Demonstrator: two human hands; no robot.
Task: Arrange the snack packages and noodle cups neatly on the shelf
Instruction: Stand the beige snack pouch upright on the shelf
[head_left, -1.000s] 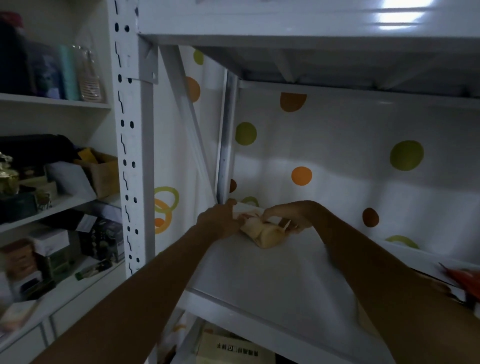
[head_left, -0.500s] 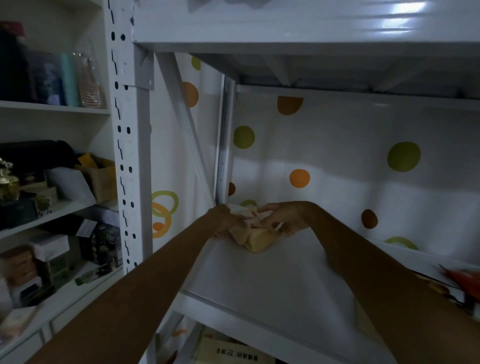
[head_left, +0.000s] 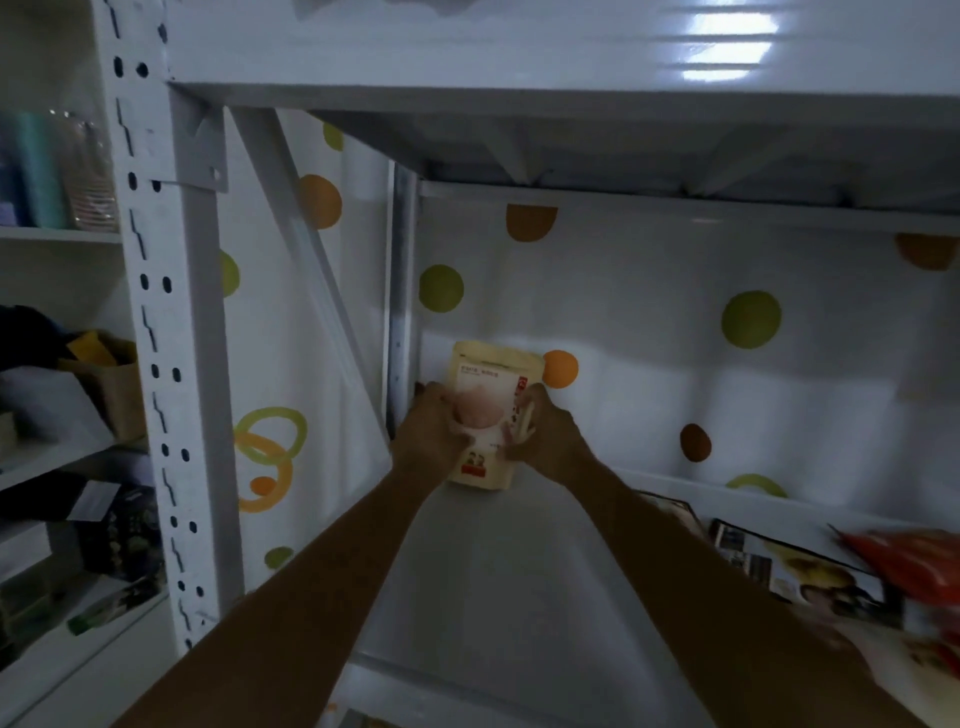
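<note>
cream pouch (head_left: 485, 415) is standing upright at the shelf's (head_left: 519, 571) back left corner, against the dotted backing. left hand (head_left: 434, 436) and right hand (head_left: 545, 439) are gripping its sides. it is probably light, soft and crinkly, so holding the side seams low seems best. its small print and red mark are too blurred to read. more packets (head_left: 810, 571) are lying at right.

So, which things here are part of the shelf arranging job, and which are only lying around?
Part of the job:
- cream snack pouch, upright, held by left hand and right hand
- white shelf
- red packet and picture packets at the right

Only lying around:
- boxes and bottles on the neighbouring shelves at the left
</note>
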